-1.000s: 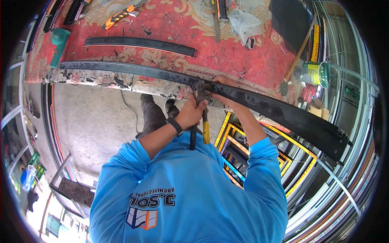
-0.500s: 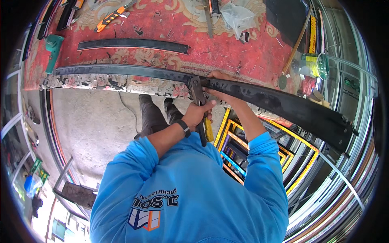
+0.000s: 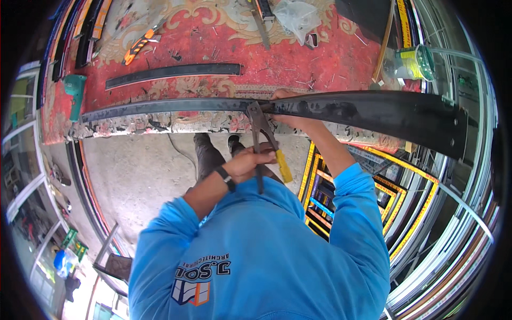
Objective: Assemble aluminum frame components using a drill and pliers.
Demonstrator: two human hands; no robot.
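My left hand (image 3: 249, 162) is closed around the handles of a plier-like hand tool (image 3: 256, 120) with a yellow grip. The tool's handles stand apart, and its grey head touches a long black metal profile (image 3: 368, 106) near its middle. Just right of the tool, my right hand (image 3: 290, 114) grips the profile, which hides part of the fingers. To the left, the profile continues as a narrower strip (image 3: 170, 104) along the near edge of the carpeted table (image 3: 288, 64). Several holes show at its wide right end.
On the table lie a shorter black strip (image 3: 173, 74), an orange utility knife (image 3: 140, 47), a green power tool (image 3: 74, 96) and a clear plastic bag (image 3: 296, 18). A clear tub (image 3: 416, 63) stands at the right. A rack of profiles (image 3: 346, 186) sits below the table's right part.
The tool's handles have spread wider apart, with the yellow grip swinging right. The profile's wide right end has risen in view. My head view has shifted slightly.
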